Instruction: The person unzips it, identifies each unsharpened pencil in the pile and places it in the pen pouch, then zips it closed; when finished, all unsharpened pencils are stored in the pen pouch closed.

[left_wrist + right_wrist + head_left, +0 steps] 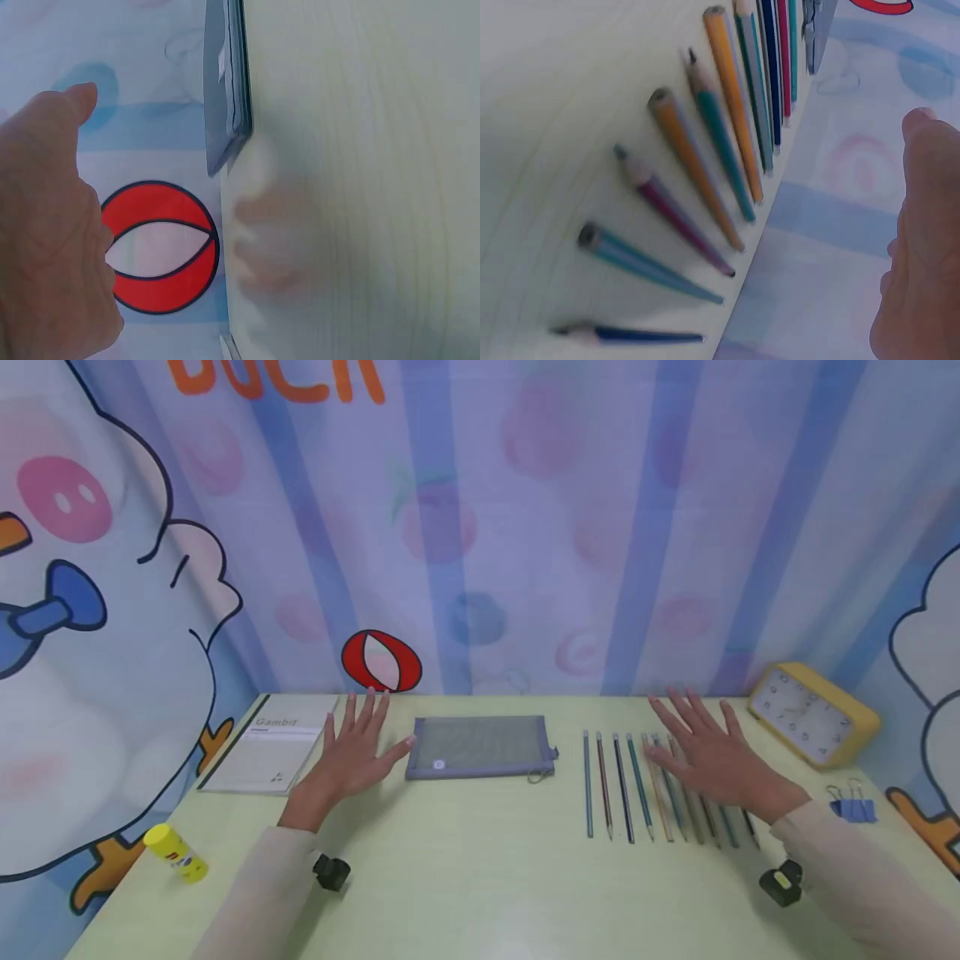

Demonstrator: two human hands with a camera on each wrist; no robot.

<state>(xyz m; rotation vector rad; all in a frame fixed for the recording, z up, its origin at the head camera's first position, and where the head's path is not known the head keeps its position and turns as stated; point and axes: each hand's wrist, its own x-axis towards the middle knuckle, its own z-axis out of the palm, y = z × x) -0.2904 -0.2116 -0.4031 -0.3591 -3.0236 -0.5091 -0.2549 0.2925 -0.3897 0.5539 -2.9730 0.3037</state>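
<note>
My left hand (pixel 352 764) is held above the table with its fingers spread, between a notebook (pixel 262 747) and a grey mesh pencil pouch (pixel 480 747). In the left wrist view the thumb side of the left hand (pixel 52 225) shows, with the pouch (pixel 227 90) lying past it. Over the right part of a row of several pencils (pixel 617 785) hovers my right hand (pixel 712 764), fingers spread and holding nothing. It hides parts of some pencils in the head view. The right wrist view shows the pencils (pixel 682 165) side by side, beside the right hand (pixel 926 240).
A yellow clock (pixel 813 714) stands at the back right, with a blue binder clip (pixel 853 808) in front of it. A yellow glue stick (pixel 176 853) lies at the left. Behind the table (pixel 480 877) hangs a printed curtain (pixel 525 527).
</note>
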